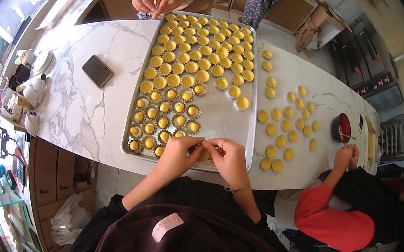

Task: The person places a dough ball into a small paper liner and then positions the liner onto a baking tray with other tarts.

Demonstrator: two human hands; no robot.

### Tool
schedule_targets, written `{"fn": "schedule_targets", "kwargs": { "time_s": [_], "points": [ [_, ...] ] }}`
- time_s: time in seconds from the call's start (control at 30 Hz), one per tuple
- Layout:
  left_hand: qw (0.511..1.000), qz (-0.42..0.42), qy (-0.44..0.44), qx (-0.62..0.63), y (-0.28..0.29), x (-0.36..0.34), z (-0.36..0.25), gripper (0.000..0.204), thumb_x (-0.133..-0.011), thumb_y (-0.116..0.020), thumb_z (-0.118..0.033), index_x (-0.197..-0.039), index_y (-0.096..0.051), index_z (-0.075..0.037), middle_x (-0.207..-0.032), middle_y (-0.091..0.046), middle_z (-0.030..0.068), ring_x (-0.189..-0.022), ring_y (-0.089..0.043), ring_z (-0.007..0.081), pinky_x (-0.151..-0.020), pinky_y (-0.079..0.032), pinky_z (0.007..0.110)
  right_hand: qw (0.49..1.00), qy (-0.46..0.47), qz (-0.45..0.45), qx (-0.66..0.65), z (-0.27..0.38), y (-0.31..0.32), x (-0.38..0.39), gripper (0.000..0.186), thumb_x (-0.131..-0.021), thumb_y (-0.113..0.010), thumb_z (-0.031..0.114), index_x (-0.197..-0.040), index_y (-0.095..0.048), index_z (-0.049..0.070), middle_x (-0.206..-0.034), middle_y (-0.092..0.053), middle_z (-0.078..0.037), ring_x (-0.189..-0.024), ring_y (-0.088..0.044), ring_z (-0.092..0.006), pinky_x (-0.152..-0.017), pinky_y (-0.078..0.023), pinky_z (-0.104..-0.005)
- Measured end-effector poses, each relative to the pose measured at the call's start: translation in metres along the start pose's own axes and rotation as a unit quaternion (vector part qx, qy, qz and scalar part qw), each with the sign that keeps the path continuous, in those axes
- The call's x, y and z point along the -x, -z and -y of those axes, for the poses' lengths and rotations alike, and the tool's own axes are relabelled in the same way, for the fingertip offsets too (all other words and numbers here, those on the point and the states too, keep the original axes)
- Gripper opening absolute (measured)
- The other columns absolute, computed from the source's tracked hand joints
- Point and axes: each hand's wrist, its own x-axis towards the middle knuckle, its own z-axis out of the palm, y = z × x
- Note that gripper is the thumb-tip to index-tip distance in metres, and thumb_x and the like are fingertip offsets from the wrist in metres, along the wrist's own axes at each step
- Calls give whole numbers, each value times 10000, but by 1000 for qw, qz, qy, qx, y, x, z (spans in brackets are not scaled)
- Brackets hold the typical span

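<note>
1. A long white marble desk [87, 112] runs from the far left to the near right, seen from above.
2. A large metal tray [223, 118] lies in the middle of the desk. Its far half is packed with rows of plain yellow pastry rounds [196, 50]. Its near left corner holds rows of pastries set in fluted paper cups [162, 121].
3. Loose yellow rounds [283, 121] lie straight on the desk to the right of the tray.
4. The left hand [178, 153] and right hand [228, 159] meet over the near edge of the tray, almost touching. The fingers [199, 143] of both hands are pinched together on one small pastry [203, 155] just above the tray's near rim. The pastry is mostly hidden by them.
5. A second person at the far end holds both hands [154, 0] together over the tray's far rim.
6. A third person in a red sleeve [327, 217] sits at the near right, hands [347, 156] beside a small dark bowl [341, 127] of red filling.
7. A dark phone [97, 70] lies flat on the desk, left of the tray.
</note>
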Motion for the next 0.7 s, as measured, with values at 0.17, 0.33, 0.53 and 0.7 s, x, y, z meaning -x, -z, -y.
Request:
{"fn": "schedule_targets", "kwargs": {
  "time_s": [0.17,0.33,0.53,0.7],
  "points": [
    [995,73,2,69,12,-1,-7,430,-778,-712,-104,-1169,-583,20,-802,-665,97,-673,-625,133,-642,-509,251,999,1,-30,15,-12,-1,1,115,-809,-659,74,-860,-655,-29,-753,-653,-159,-632,-658,-240,-575,-513,-296],
    [965,99,134,203,6,3,11,417,-805,-689,-60,-1195,-565,20,-865,-672,79,-768,-640,104,-673,-512,237,998,-19,-54,-10,-7,-2,0,112,-802,-667,73,-852,-653,-26,-754,-652,-144,-638,-656,-233,-582,-513,-294],
    [964,147,129,182,16,0,4,355,-835,-654,-51,-1173,-582,30,-853,-676,65,-748,-635,92,-664,-504,223,998,17,-53,24,-7,-3,2,118,-778,-681,50,-866,-652,-23,-771,-650,-142,-650,-656,-229,-590,-517,-294],
    [966,169,114,162,17,-4,2,350,-836,-661,-67,-1168,-593,19,-840,-680,59,-733,-621,73,-649,-498,214,997,3,-77,29,-10,-2,11,150,-776,-686,49,-897,-650,-33,-792,-660,-140,-662,-661,-213,-599,-518,-284]
  ]
}}
